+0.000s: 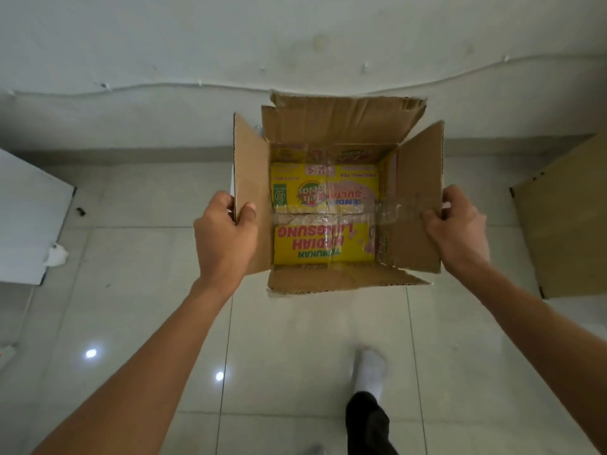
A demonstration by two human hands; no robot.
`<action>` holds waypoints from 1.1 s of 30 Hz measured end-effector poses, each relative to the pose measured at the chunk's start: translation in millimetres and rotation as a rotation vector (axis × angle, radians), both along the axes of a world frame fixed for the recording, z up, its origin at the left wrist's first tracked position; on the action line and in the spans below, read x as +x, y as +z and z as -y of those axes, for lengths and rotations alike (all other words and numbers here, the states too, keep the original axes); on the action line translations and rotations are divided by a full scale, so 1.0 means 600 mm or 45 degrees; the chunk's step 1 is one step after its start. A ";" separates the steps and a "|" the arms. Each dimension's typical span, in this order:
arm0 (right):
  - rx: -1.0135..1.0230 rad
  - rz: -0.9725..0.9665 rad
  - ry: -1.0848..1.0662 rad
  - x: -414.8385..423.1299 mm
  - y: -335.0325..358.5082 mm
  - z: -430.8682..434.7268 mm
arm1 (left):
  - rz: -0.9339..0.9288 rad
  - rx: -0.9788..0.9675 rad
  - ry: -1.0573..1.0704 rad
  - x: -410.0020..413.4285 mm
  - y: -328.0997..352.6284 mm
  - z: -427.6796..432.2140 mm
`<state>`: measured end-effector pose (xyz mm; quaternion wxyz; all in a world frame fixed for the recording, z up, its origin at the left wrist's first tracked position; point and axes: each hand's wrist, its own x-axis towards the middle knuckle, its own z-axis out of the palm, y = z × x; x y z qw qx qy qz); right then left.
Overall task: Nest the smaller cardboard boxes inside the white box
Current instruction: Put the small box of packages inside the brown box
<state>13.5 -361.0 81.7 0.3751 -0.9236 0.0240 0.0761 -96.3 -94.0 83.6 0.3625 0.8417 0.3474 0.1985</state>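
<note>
Holding: open cardboard box [338, 198], above the tiled floor [295, 339], near the wall
Left hand [225, 234]: fingers pinching left flap
Right hand [458, 228]: fingers pinching right flap
White box [29, 218]: floor's left edge

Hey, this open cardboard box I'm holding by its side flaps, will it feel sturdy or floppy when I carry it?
The cardboard box is probably light: it looks empty. Its flaps look creased and torn, so they may bend under the left hand and right hand. Gripping the walls seems safer.
</note>
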 end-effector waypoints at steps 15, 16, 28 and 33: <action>0.052 -0.045 0.075 0.298 -0.110 -0.131 | -0.016 0.122 -0.057 0.284 -0.127 -0.116; 0.027 -0.050 0.074 0.302 -0.124 -0.134 | -0.027 0.116 -0.064 0.289 -0.144 -0.118; -0.103 -0.212 0.042 0.293 -0.283 -0.168 | -0.173 0.063 -0.188 0.288 -0.299 -0.147; -0.083 -0.274 0.056 0.305 -0.330 -0.187 | -0.279 0.028 -0.200 0.301 -0.344 -0.163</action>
